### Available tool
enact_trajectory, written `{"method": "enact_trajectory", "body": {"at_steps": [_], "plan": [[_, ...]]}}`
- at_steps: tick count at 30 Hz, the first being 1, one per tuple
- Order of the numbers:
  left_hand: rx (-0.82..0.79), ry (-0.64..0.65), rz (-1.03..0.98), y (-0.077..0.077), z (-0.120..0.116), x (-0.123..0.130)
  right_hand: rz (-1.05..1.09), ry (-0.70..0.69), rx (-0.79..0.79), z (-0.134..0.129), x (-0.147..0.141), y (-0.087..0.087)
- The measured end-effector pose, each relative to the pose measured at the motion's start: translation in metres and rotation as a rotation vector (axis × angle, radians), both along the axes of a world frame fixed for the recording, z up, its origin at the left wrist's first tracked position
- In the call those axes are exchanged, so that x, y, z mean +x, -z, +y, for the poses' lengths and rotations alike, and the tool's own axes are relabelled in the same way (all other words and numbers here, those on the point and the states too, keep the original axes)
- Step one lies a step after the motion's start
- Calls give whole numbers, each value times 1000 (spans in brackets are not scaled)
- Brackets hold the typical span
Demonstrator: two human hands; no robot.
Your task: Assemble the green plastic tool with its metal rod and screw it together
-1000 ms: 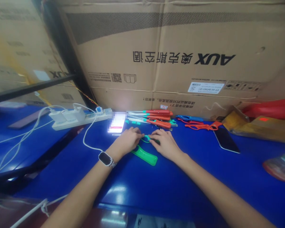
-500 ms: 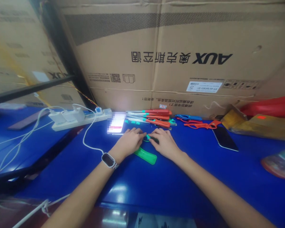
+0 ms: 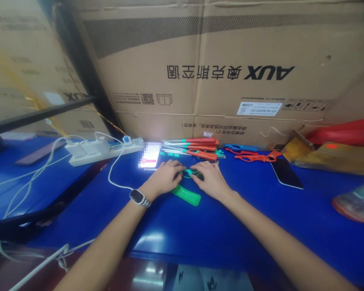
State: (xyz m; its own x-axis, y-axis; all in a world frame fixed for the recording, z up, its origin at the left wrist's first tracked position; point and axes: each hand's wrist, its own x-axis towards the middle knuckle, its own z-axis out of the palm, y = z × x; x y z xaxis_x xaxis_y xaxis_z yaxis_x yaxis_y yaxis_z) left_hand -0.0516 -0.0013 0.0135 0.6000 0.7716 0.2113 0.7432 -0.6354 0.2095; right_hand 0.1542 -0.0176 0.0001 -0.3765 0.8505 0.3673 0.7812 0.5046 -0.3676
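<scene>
Our left hand (image 3: 169, 176) and right hand (image 3: 210, 178) curl in from opposite sides of a small turquoise ring-like plastic piece (image 3: 187, 173); whether either grips it, we cannot tell. Closer to our left hand, a curved bright-green plastic strip (image 3: 187, 196) slants toward us and rightward on the glossy blue tabletop (image 3: 206, 236).

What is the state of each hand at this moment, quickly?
Left hand: fingers curled beside the small rounded green plastic piece; grip cannot be told.
Right hand: fingers bent at the same piece; grip cannot be told.

Green piece (image 3: 188, 197), phone (image 3: 286, 173) on blue table (image 3: 200, 238)
</scene>
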Motion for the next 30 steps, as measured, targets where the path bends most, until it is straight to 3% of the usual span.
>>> {"method": "enact_trajectory", "body": {"at_steps": [4,9,13,18,23,28,30], "plan": [[-18,-19,-148,-10,1,-6,-11,-60,75,-18,-7,-12],[-59,-23,-467,-19,8,-20,-168,-155,-43,-37,-23,-16],[-87,-12,-544,-22,6,-21,-167,-162,-95,-32,-19,-17],[-197,48,-559,-27,-4,-14,50,-188,-142,-20,11,-26],[-299,122,-585,-23,-5,-9,266,-217,-208,-11,35,-34],[-366,-28,-618,-14,-2,-3,367,-203,-281,0,34,-35],[-320,-63,-665,-12,-1,-3,410,-196,-296,7,31,-34]]}}
